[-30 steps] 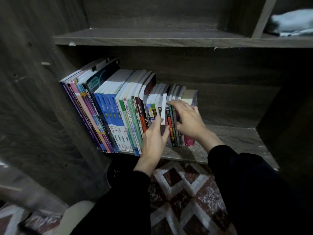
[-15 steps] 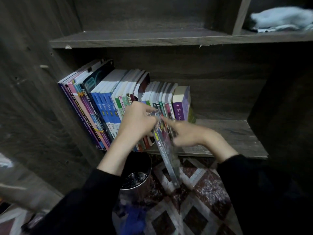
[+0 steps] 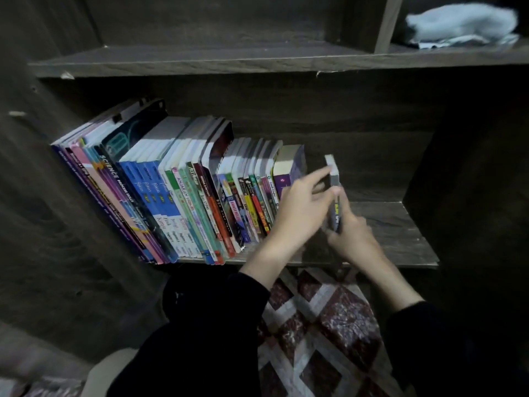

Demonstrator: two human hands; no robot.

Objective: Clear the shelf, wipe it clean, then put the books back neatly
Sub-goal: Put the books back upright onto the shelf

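A row of several books (image 3: 183,193) leans left on the dark wooden shelf (image 3: 400,233), filling its left half. A thin grey book (image 3: 334,196) stands upright just right of the row, apart from the purple book (image 3: 289,173) at the row's end. My right hand (image 3: 350,239) grips the thin book at its lower spine. My left hand (image 3: 300,213) reaches across in front of the row, and its fingers touch the thin book's left side near the top.
The shelf's right half is bare wood. An upper shelf (image 3: 200,60) runs above, with a pale blue cloth (image 3: 461,24) in a compartment at the top right. A patterned red and white rug (image 3: 323,333) lies below the shelf.
The thin book was pulled out of the middle of the row and hung tilted below the shelf edge. It now stands upright at the row's right end, both hands having moved right with it.
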